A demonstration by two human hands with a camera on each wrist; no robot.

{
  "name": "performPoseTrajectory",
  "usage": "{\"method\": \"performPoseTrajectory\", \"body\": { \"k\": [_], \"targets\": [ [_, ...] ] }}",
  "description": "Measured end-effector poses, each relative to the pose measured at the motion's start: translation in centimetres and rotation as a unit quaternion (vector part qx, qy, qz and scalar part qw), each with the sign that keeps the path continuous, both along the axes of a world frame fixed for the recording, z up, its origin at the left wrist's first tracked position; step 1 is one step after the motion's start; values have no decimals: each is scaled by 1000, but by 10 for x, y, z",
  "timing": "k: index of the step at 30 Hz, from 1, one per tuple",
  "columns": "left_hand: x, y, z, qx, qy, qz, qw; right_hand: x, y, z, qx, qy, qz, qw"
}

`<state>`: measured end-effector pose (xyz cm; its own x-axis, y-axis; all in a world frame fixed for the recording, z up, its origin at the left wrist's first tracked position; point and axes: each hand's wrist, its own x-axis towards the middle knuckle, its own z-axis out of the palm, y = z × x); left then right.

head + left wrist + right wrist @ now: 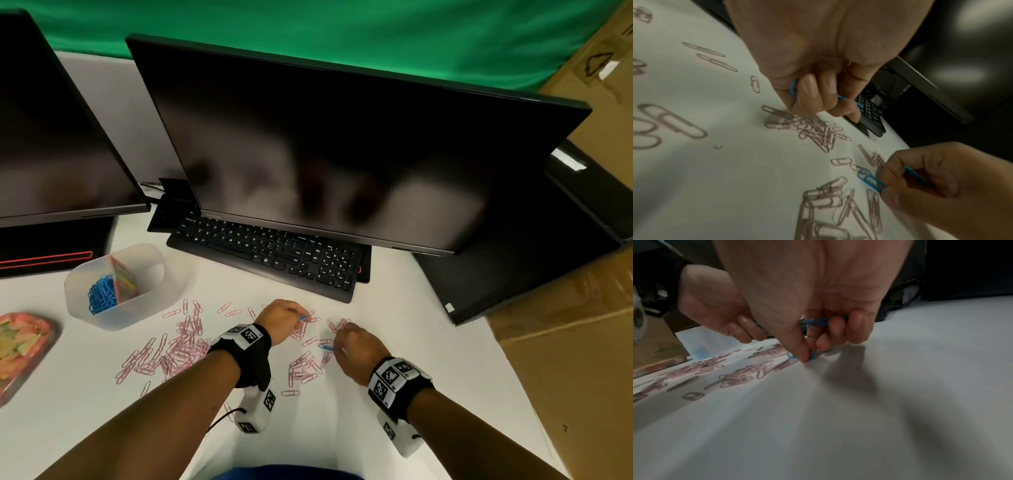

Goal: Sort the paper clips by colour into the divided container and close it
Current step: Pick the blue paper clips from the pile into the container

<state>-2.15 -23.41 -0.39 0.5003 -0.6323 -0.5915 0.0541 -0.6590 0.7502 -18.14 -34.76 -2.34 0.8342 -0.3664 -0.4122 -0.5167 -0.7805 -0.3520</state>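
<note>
Now we see both hands down among the pink clips (178,346) on the white desk (394,346). Our left hand (279,320) curls round blue clips (793,87); our right hand (359,349) pinches another blue clip (869,179) off the surface. The divided container (144,301), blue pile inside, sits open at far left.

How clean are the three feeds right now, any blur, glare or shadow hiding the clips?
Head view: sharp centre, monitor shows hazy reflections, edges bend. Left wrist view: dim, near pink clips blurred, blue clip clear. Right wrist view: table smeared, right hand casts shadow.
</note>
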Motion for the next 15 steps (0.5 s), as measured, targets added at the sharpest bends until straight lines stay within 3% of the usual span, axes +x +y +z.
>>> {"method": "performPoseTrajectory", "body": {
  "k": [5, 9, 15],
  "targets": [
    [7, 9, 8, -5, 138, 81, 987, 1, -5, 4, 70, -49, -66, 994],
    [17, 23, 12, -62, 265, 197, 942, 23, -1, 22, 184, -98, -156, 965],
    [41, 63, 39, -144, 307, 318, 885, 109, 43, 67, 313, -92, -151, 933]
  ]
}}
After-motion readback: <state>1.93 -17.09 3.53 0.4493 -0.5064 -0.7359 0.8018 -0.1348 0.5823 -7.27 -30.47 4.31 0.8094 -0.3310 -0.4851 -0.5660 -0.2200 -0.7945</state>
